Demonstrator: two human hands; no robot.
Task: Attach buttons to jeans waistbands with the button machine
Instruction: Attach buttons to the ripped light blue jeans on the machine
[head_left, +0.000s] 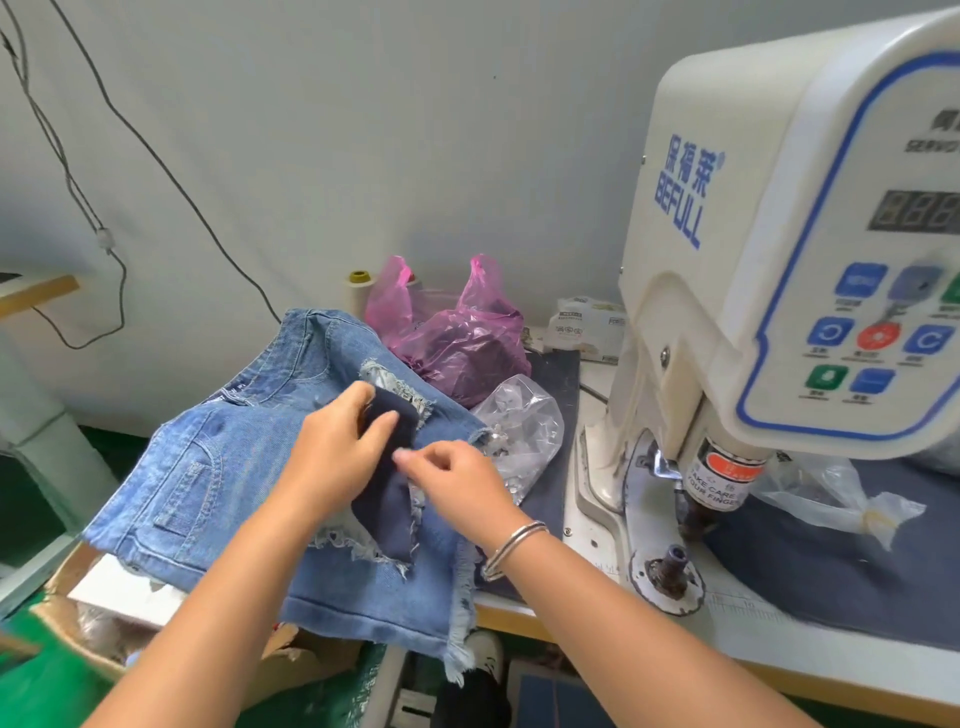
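Left hand (337, 441) pinches the dark denim scrap (389, 478) atop the jean shorts (208, 467) — right hand (457, 478), fingertips nipped together, seemingly picking at it before the button machine (779, 312).

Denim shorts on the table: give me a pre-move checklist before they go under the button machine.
1. Light blue frayed denim shorts under the white button machine head: not ok, they lie left of it.
2. Left hand holding the dark navy fabric piece: ok.
3. Right hand pinching something: cannot tell what.
4. Hands clear of the die: ok.
5. Button loaded: cannot tell.
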